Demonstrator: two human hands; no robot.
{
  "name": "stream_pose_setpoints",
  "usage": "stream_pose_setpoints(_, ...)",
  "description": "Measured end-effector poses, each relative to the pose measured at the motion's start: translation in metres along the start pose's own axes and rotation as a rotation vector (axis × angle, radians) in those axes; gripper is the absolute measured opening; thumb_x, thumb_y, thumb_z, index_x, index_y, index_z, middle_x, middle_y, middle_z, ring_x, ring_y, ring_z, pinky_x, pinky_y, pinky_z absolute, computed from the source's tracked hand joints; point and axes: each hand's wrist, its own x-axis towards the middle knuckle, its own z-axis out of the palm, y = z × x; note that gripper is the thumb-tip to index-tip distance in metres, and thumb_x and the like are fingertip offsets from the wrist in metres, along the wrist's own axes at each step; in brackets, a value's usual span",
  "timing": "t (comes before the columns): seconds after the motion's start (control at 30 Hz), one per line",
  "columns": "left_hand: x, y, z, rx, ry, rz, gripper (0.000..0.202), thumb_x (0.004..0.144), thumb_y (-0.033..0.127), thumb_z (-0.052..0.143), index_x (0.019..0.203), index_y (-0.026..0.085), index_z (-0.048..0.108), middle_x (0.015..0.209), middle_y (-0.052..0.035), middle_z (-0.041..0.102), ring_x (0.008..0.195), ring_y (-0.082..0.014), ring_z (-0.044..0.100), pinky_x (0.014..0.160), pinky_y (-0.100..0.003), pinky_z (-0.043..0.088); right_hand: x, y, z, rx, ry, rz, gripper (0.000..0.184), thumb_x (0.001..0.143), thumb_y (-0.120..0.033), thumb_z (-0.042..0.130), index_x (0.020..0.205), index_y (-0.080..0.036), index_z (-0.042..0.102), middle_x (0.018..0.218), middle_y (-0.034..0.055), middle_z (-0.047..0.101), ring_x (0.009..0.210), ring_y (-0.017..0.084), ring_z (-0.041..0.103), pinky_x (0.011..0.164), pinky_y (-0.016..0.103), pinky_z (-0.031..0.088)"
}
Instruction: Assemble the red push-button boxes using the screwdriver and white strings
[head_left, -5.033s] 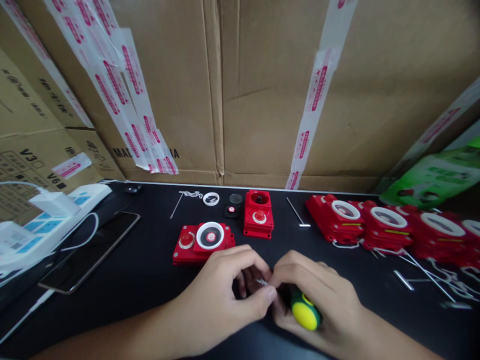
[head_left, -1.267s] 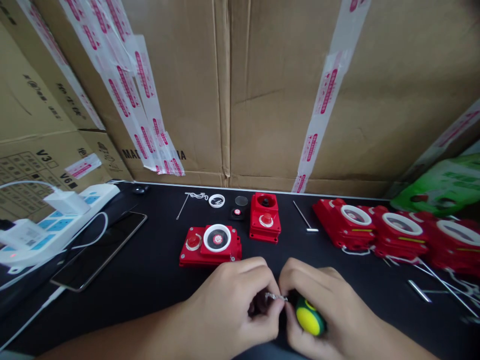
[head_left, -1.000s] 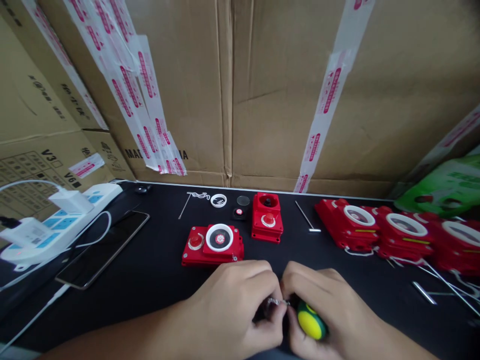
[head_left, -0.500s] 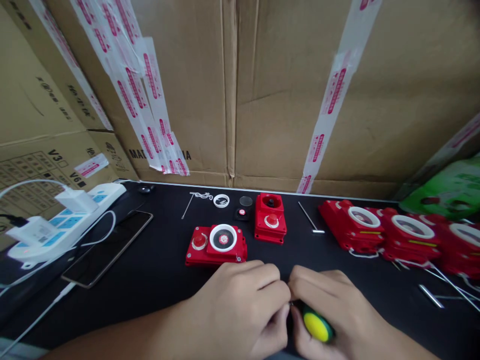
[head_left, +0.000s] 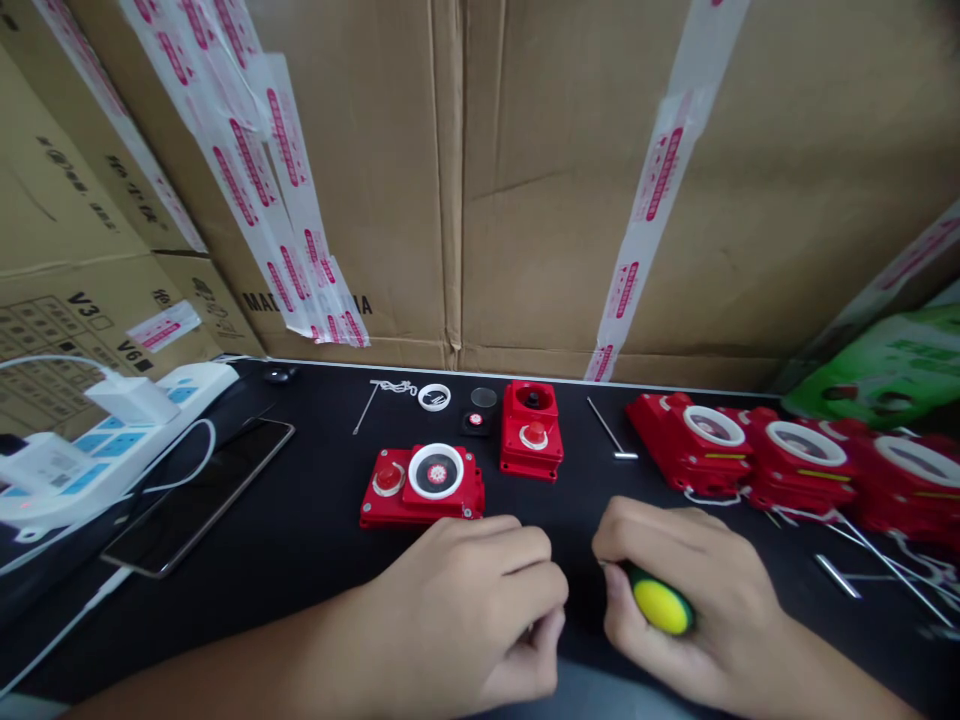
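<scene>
My right hand (head_left: 682, 590) is closed around a screwdriver (head_left: 663, 606) with a green and yellow handle; its shaft is mostly hidden by my fingers. To its left, my left hand (head_left: 487, 610) is curled in a pinch, and whatever sits between its thumb and fingers is too small to make out. Just beyond my left hand lies a red alarm box (head_left: 424, 485) with a white ring and a red knob. Behind it to the right is a second red alarm box (head_left: 532, 430), its round opening without a white ring.
A loose white ring (head_left: 434, 398), a clear disc (head_left: 484, 398) and a small black piece (head_left: 476, 421) lie at the back. Metal T-bars (head_left: 611, 430) rest nearby. Several red boxes (head_left: 694, 440) line the right. A phone (head_left: 202, 495) and a power strip (head_left: 112, 445) occupy the left.
My hands have moved apart, the right one shifting right and slightly up with the screwdriver. The whole view has shifted a little.
</scene>
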Motion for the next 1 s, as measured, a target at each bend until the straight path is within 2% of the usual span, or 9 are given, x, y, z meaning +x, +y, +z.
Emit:
stream_pose_setpoints(0.23, -0.001, -0.001, -0.007, 0.064, 0.078, 0.101, 0.019, 0.105, 0.012, 0.058, 0.111, 0.013, 0.077, 0.094, -0.0062, 0.07, 0.079, -0.0179, 0.058, 0.066, -0.03, 0.051, 0.009, 0.015, -0.018, -0.118, 0.067, 0.04, 0.013, 0.091, -0.011, 0.058, 0.082, -0.021, 0.057, 0.069, -0.0034, 0.056, 0.055, 0.01, 0.051, 0.053, 0.024, 0.039)
stream_pose_setpoints(0.3, 0.001, -0.003, -0.011, 0.055, 0.118, 0.088, 0.023, 0.105, 0.01, 0.058, 0.117, 0.014, 0.077, 0.095, -0.0069, 0.07, 0.081, -0.018, 0.06, 0.067, -0.03, 0.052, 0.011, 0.025, -0.033, -0.212, 0.177, 0.082, 0.014, 0.09, -0.012, 0.059, 0.079, -0.021, 0.058, 0.068, -0.003, 0.06, 0.056, 0.01, 0.055, 0.057, 0.023, 0.043)
stream_pose_setpoints(0.4, 0.014, -0.007, -0.022, -0.023, 0.17, 0.061, 0.017, 0.104, 0.012, 0.063, 0.111, 0.016, 0.078, 0.094, -0.0056, 0.072, 0.084, -0.0168, 0.065, 0.075, -0.03, 0.055, 0.012, 0.042, -0.056, -0.328, 0.359, 0.184, 0.014, 0.086, -0.016, 0.06, 0.073, -0.021, 0.059, 0.065, -0.0024, 0.064, 0.055, 0.012, 0.057, 0.058, 0.026, 0.043)
stream_pose_setpoints(0.5, 0.039, -0.007, -0.045, -0.071, 0.233, 0.05, 0.005, 0.098, 0.013, 0.074, 0.098, 0.016, 0.078, 0.093, -0.0031, 0.077, 0.085, -0.0147, 0.07, 0.083, -0.027, 0.056, 0.009, 0.055, -0.071, -0.362, 0.467, 0.278, 0.017, 0.088, -0.02, 0.061, 0.07, -0.021, 0.06, 0.06, -0.0029, 0.061, 0.052, 0.012, 0.054, 0.056, 0.027, 0.041)
stream_pose_setpoints(0.57, 0.062, -0.005, -0.063, -0.06, 0.235, -0.018, 0.007, 0.089, 0.015, 0.085, 0.087, 0.017, 0.078, 0.082, 0.0008, 0.075, 0.071, -0.0113, 0.067, 0.069, -0.024, 0.053, 0.007, 0.061, -0.076, -0.37, 0.493, 0.303, 0.017, 0.087, -0.021, 0.061, 0.07, -0.021, 0.061, 0.06, -0.0025, 0.062, 0.052, 0.013, 0.054, 0.057, 0.028, 0.041)
stream_pose_setpoints(0.67, 0.098, -0.003, -0.083, -0.043, 0.281, -0.089, 0.016, 0.082, 0.018, 0.092, 0.077, 0.017, 0.077, 0.075, 0.0017, 0.075, 0.067, -0.0119, 0.068, 0.063, -0.024, 0.05, 0.004, 0.066, -0.079, -0.368, 0.519, 0.325, 0.017, 0.086, -0.021, 0.061, 0.07, -0.022, 0.062, 0.06, -0.002, 0.063, 0.054, 0.014, 0.057, 0.057, 0.028, 0.041)
stream_pose_setpoints(0.8, 0.139, -0.009, -0.09, -0.042, 0.275, -0.126, 0.015, 0.08, 0.023, 0.093, 0.075, 0.018, 0.08, 0.073, 0.0005, 0.079, 0.066, -0.0138, 0.071, 0.064, -0.026, 0.05, 0.003, 0.07, -0.08, -0.377, 0.521, 0.333, 0.017, 0.086, -0.022, 0.062, 0.069, -0.022, 0.061, 0.061, -0.0015, 0.064, 0.054, 0.015, 0.057, 0.058, 0.029, 0.042)
stream_pose_setpoints(0.93, 0.168, -0.013, -0.088, 0.035, 0.161, -0.122, 0.002, 0.086, 0.019, 0.085, 0.086, 0.018, 0.086, 0.08, -0.0026, 0.083, 0.073, -0.0163, 0.075, 0.075, -0.03, 0.054, 0.003, 0.072, -0.08, -0.387, 0.498, 0.358, 0.017, 0.087, -0.022, 0.061, 0.07, -0.022, 0.061, 0.062, -0.0001, 0.065, 0.055, 0.016, 0.059, 0.059, 0.03, 0.043)
stream_pose_setpoints(1.0, 0.179, -0.014, -0.087, 0.064, 0.084, -0.133, 0.009, 0.091, 0.018, 0.078, 0.093, 0.016, 0.087, 0.079, -0.0032, 0.083, 0.073, -0.0171, 0.076, 0.077, -0.031, 0.055, 0.003, 0.072, -0.081, -0.389, 0.479, 0.374, 0.018, 0.088, -0.023, 0.06, 0.07, -0.022, 0.062, 0.063, 0.0009, 0.067, 0.056, 0.018, 0.061, 0.06, 0.031, 0.043)
